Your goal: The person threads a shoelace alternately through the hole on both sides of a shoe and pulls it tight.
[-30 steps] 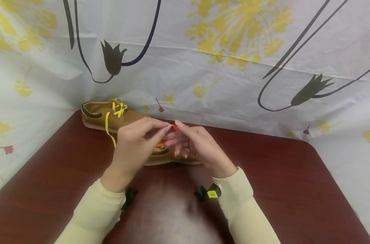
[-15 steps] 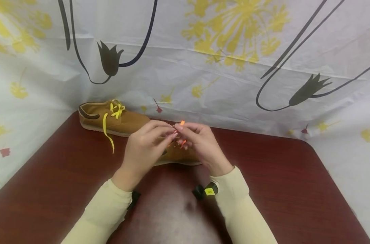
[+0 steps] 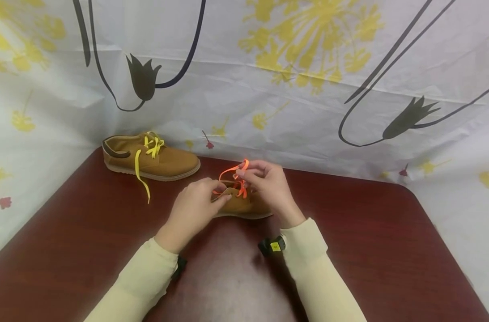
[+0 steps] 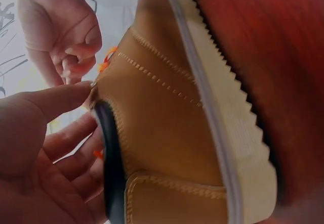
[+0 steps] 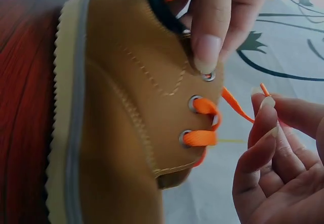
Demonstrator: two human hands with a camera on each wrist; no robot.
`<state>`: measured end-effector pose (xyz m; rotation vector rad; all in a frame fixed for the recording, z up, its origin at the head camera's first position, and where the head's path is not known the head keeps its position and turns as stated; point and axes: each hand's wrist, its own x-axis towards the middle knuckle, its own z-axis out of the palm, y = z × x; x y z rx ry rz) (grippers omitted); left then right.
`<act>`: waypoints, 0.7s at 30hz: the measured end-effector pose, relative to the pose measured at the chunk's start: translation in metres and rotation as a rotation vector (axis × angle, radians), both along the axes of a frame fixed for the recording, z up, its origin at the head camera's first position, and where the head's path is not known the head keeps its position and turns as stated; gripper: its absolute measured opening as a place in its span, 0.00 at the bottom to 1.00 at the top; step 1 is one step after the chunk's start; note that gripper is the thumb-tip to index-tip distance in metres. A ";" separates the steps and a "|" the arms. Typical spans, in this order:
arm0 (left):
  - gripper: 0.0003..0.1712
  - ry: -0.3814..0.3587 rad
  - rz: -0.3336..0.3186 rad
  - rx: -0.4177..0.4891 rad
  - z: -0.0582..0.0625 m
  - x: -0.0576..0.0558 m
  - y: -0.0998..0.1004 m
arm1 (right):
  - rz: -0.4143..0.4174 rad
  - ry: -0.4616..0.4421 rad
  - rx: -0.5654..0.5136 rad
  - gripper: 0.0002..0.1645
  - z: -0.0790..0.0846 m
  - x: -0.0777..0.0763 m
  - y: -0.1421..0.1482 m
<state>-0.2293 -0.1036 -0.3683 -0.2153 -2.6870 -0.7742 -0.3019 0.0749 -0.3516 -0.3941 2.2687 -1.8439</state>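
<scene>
A tan shoe [image 3: 252,206] with orange lacing stands on the table, partly covered by my hands. My left hand [image 3: 193,208] pinches its eyelet flap. In the right wrist view, that thumb presses beside a metal eyelet [image 5: 208,76], and the other fingers reach behind the flap into the opening. My right hand [image 3: 274,188] is raised over the laces and pinches the orange shoelace [image 3: 228,170] near its end. The lace tip [image 5: 264,89] pokes out above the fingertips. Lower down, the lace passes through two eyelets of the shoe.
Another tan shoe [image 3: 167,163], laced in yellow, stands at the back left, with one yellow lace end [image 3: 138,174] hanging onto the dark red table [image 3: 369,250]. A patterned white sheet [image 3: 228,89] hangs behind and at both sides.
My hands met at the orange lace and have parted. The left has dropped to the shoe's flap and grips it; the right keeps the lace, which rises in a loop.
</scene>
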 end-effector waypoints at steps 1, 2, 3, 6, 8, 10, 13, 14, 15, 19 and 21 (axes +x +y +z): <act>0.10 -0.003 -0.007 -0.007 -0.001 0.000 0.001 | -0.001 0.003 0.006 0.11 -0.001 0.000 0.000; 0.10 -0.004 -0.013 -0.011 -0.002 0.000 0.002 | 0.000 0.008 0.017 0.11 -0.003 -0.001 0.000; 0.09 0.001 -0.018 -0.012 -0.003 0.000 0.003 | 0.001 0.016 0.029 0.10 -0.004 -0.001 0.000; 0.06 0.007 -0.035 -0.003 -0.003 0.001 0.004 | 0.007 0.047 0.087 0.10 -0.007 -0.002 0.000; 0.05 0.007 -0.045 -0.001 -0.002 0.002 0.005 | 0.019 0.074 0.144 0.09 -0.008 -0.002 0.000; 0.04 0.009 -0.052 -0.006 -0.002 0.002 0.005 | 0.038 0.099 0.188 0.09 -0.009 -0.002 0.000; 0.05 0.015 -0.059 -0.022 -0.002 0.003 0.005 | 0.073 0.127 0.232 0.09 -0.011 -0.002 -0.002; 0.05 0.018 -0.059 -0.028 -0.002 0.003 0.004 | 0.088 0.132 0.237 0.09 -0.011 -0.002 -0.002; 0.06 0.022 -0.058 -0.032 -0.001 0.003 0.004 | 0.100 0.138 0.245 0.09 -0.012 -0.003 -0.003; 0.06 0.035 -0.054 -0.039 0.000 0.004 0.003 | 0.145 0.154 0.277 0.08 -0.013 -0.005 -0.004; 0.06 0.039 -0.053 -0.039 0.001 0.004 0.004 | 0.160 0.147 0.288 0.08 -0.014 -0.005 -0.003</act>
